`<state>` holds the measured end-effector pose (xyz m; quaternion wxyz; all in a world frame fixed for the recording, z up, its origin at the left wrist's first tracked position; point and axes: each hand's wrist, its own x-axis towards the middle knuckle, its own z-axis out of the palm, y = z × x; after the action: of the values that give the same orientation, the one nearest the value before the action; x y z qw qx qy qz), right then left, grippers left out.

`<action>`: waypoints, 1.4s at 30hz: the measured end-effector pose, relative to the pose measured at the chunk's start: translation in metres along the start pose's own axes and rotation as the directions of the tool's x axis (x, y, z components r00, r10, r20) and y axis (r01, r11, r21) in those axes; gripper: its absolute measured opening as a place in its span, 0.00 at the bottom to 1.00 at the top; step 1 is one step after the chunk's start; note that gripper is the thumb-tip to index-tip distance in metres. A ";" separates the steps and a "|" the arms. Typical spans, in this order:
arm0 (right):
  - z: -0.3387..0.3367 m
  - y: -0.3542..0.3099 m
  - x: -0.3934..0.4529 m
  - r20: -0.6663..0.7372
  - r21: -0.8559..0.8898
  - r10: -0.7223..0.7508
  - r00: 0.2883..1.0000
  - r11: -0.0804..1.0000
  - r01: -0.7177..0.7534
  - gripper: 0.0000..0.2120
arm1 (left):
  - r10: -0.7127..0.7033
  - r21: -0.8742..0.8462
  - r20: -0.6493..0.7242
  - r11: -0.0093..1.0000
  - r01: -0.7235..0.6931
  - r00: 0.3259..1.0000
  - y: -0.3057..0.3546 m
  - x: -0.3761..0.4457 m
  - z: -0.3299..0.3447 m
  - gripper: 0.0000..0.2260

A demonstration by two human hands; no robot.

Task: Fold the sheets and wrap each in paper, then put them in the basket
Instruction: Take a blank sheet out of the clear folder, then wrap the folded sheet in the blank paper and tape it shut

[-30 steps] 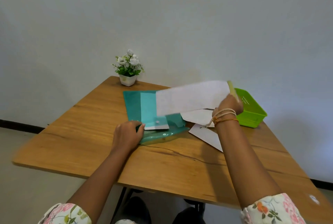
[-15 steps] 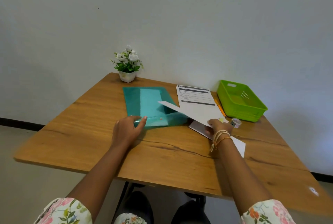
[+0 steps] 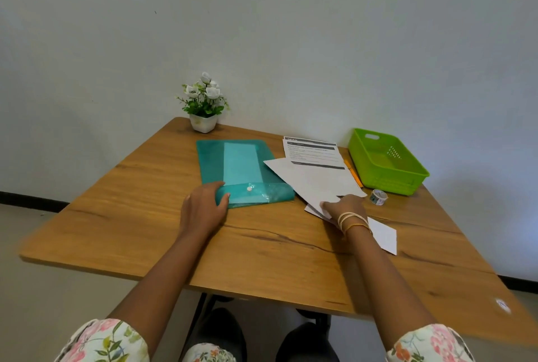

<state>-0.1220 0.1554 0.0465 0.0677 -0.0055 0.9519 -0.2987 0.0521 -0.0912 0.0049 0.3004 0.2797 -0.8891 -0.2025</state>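
Note:
A teal plastic folder point(image 3: 241, 169) lies closed on the wooden table point(image 3: 262, 248), its snap flap toward me. My left hand point(image 3: 203, 207) rests on the folder's near left corner, thumb on the flap. A blank white sheet point(image 3: 311, 181) lies flat to the folder's right, over a printed sheet point(image 3: 313, 152) and another white paper point(image 3: 384, 233). My right hand point(image 3: 345, 207) presses its fingers flat on the blank sheet's near edge. The green basket point(image 3: 387, 163) stands empty at the far right.
A small white pot of white flowers point(image 3: 203, 105) stands at the table's far edge by the wall. An orange pencil point(image 3: 353, 172) lies between the papers and the basket. A roll of patterned tape point(image 3: 378, 197) sits in front of the basket.
My right hand brought the white sheet down from the air and laid it flat on the papers. The folder's flap went from raised to closed under my left hand.

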 end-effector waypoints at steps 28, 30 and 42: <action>0.120 -0.102 -0.065 0.276 0.025 -0.822 0.497 0.523 0.852 0.19 | 0.019 0.249 0.106 0.967 -0.045 0.994 0.001 0.002 0.008 0.17; 0.113 -0.090 -0.059 0.160 0.125 -0.780 0.605 0.624 0.771 0.18 | -0.030 0.290 0.095 0.957 0.001 0.995 0.001 0.001 0.009 0.19; 0.061 -0.028 -0.002 -0.118 -0.386 -0.415 0.902 0.856 0.343 0.14 | 0.174 0.177 -0.015 0.970 -0.169 0.985 0.007 -0.005 0.008 0.10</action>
<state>-0.1124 0.0985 0.0131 -0.0893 -0.1763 0.9719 -0.1277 0.0476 -0.0813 0.0011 0.3044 0.2302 -0.9197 -0.0926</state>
